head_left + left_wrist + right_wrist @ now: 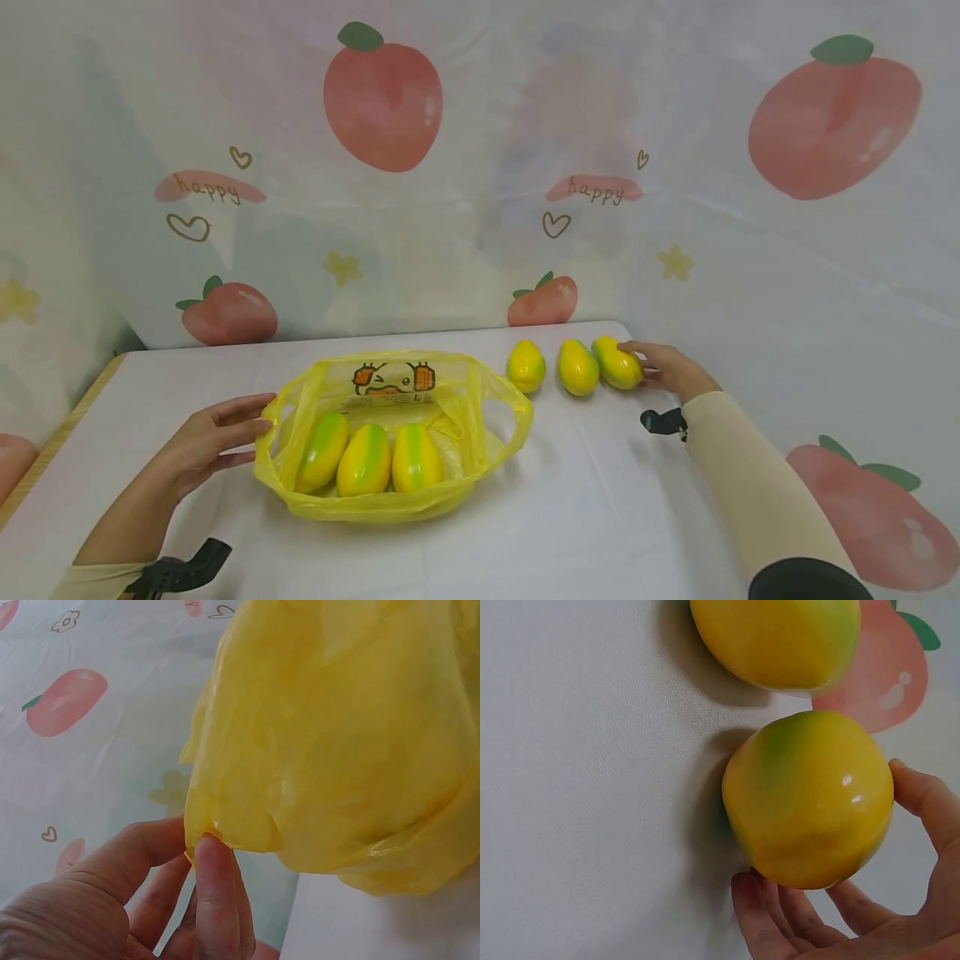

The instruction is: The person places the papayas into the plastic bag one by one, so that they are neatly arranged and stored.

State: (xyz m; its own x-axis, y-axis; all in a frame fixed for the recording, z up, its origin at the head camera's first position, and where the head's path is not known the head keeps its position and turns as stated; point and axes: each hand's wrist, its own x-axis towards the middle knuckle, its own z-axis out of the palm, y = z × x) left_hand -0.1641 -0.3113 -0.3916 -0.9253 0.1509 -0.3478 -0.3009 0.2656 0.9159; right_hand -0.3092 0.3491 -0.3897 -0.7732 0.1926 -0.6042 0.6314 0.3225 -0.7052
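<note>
At the left, my left hand [220, 442] pinches the edge of a yellow plastic bag [390, 504]; the left wrist view shows thumb and finger on the thin film [330, 735]. The bag's mouth is spread wide, and three yellow-green mangoes [363, 461] lie side by side inside. On the far right, my right hand [671, 368] holds a glossy mango [617, 363], its thumb on one side and fingers curled beneath in the right wrist view [810, 799]. Beside that one lies a second mango [577, 367], and farther left a third mango [525, 367], close to the bag's handle.
A white-covered table [570, 517] carries everything, with a wooden edge [67, 425] showing at the left. Behind it hangs a cloth backdrop [465, 217] printed with peaches, hearts and "happy". Black straps with camera mounts [180, 575] sit at the wrists.
</note>
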